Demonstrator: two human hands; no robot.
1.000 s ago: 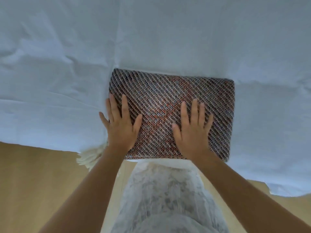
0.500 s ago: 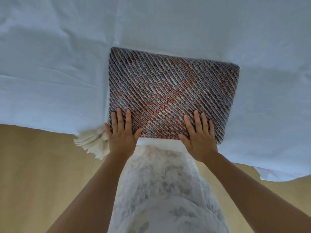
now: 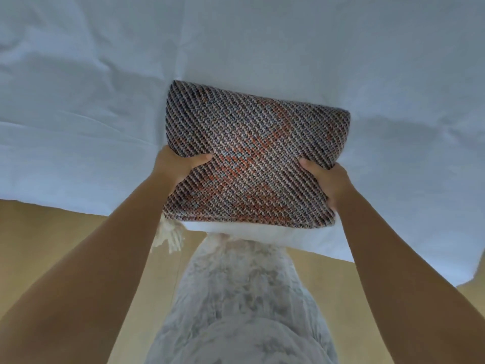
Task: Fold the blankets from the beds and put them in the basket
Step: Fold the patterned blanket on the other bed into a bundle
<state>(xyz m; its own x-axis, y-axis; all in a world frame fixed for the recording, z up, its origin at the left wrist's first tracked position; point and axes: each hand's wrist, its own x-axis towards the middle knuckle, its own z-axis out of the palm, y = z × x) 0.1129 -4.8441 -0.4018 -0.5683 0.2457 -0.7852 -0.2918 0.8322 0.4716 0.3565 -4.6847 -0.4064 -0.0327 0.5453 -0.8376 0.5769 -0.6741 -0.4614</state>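
A folded blanket [image 3: 252, 153], woven in dark diagonal stripes with orange patches and a white underside, is held up above the near edge of the bed. My left hand [image 3: 175, 164] grips its left side with the thumb on top and the fingers underneath. My right hand [image 3: 325, 179] grips its right side the same way. A cream tassel fringe [image 3: 169, 235] hangs from the blanket's lower left corner. No basket is in view.
The bed's white sheet [image 3: 262, 43] fills the upper half of the view, with creases at the left. Tan wooden floor [image 3: 52, 245] lies below the bed's edge. My pale patterned clothing [image 3: 241, 298] shows between my arms.
Both hands slid from lying flat on the blanket to its sides and gripped it. The blanket has come up off the sheet and toward me.
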